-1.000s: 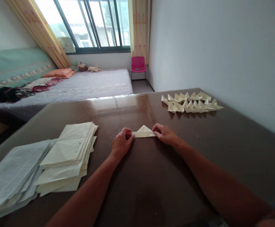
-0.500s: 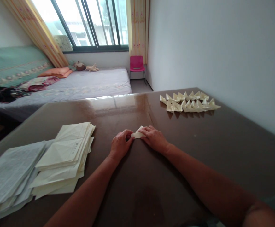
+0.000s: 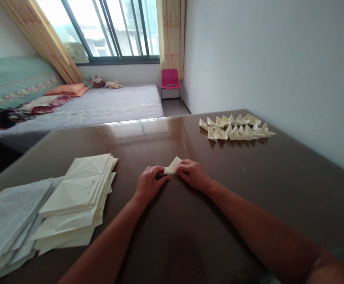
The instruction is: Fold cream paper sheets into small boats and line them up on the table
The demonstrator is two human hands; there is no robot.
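Observation:
A small piece of cream folded paper (image 3: 173, 165) lies between my two hands on the dark brown table, with a pointed flap standing up at its top. My right hand (image 3: 192, 173) is closed on its right end, and the fingers cover that part. My left hand (image 3: 151, 182) has its curled fingers at the left tip of the paper, the thumb stretched just below the lower edge. A gap shows between that thumb and the index finger.
Stacked cream sheets (image 3: 79, 185) with creases lie at the left, beside a pile of greyish printed sheets (image 3: 15, 213). Several folded paper boats (image 3: 240, 133) stand in two rows at the table's far right. Beyond the table (image 3: 234, 221) are a bed (image 3: 124, 100) and a pink chair (image 3: 170, 80).
The right fingers have drawn in toward the paper's lower right, and more of its pointed flap shows. The left thumb has slid off the paper to below its edge. The view has shifted slightly.

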